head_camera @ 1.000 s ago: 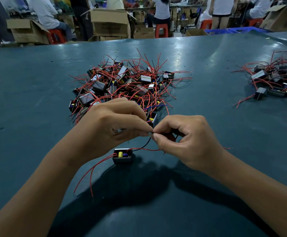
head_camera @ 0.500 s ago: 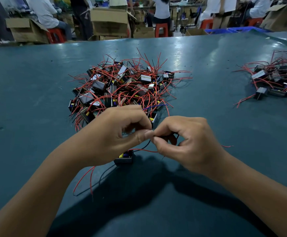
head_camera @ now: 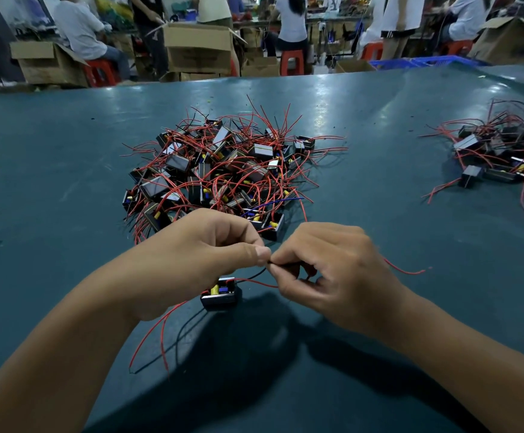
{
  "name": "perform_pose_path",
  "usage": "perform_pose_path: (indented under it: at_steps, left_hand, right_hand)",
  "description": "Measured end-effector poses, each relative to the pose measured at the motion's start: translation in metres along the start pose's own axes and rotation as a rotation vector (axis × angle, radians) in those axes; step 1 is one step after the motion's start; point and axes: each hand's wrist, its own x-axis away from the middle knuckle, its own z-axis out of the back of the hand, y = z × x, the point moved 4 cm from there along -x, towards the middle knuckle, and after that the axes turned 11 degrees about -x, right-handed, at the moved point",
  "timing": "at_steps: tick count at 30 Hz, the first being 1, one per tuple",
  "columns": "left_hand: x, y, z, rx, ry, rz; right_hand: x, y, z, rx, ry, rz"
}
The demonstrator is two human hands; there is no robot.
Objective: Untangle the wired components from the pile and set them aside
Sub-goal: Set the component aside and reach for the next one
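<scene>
The person's left hand [head_camera: 192, 260] and right hand [head_camera: 326, 270] meet tip to tip just above the table, and each one pinches the same thin black wire [head_camera: 256, 273] between thumb and first finger, with the other fingers curled in. That wire runs down to a small black open-topped box with yellow and blue parts inside [head_camera: 220, 292], which sits on the dark green table [head_camera: 51, 198] right under the hands. Long red wires [head_camera: 151, 339] trail from the box toward the person, and another red end [head_camera: 404, 270] pokes out past the right hand. I think the little box is very light and will slide or lift if anyone tugs its wire. The wires look thin and bendy, so they will loop and catch on each other. A soft pull close to the knot seems best, and it may be safer to hold the hard box than the wire when moving it, because a hard yank could pull a wire out. Just past the hands lies the big tangled pile of the same black boxes and red wires [head_camera: 223, 170]. Far off to the right is a smaller heap of boxes and wires [head_camera: 501, 151], which is likely the set-aside spot. Behind the table are brown cardboard boxes [head_camera: 198, 48] and people on red stools [head_camera: 291, 62].
</scene>
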Motion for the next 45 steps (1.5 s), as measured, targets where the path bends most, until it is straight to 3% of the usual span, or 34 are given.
perform_pose_path:
  at_steps: [7, 17, 26, 37, 45]
  left_hand:
    - [-0.003, -0.002, -0.013, 0.254, -0.052, 0.115]
    - [0.002, 0.004, 0.015, -0.238, 0.218, -0.227]
    - [0.001, 0.012, 0.005, -0.266, 0.149, -0.273]
    - [-0.017, -0.007, -0.002, -0.172, 0.262, -0.206]
    - [-0.023, -0.012, 0.0, -0.354, 0.345, -0.199]
  right_hand:
    - [0.0, -0.001, -0.001, 0.1, 0.022, 0.055]
    - [0.006, 0.016, 0.0, -0.175, 0.111, -0.236]
    - [0.005, 0.02, 0.002, -0.193, 0.143, -0.301]
    - [0.005, 0.033, -0.003, -0.352, 0.153, -0.451]
    - [0.005, 0.046, -0.002, -0.363, 0.123, -0.555]
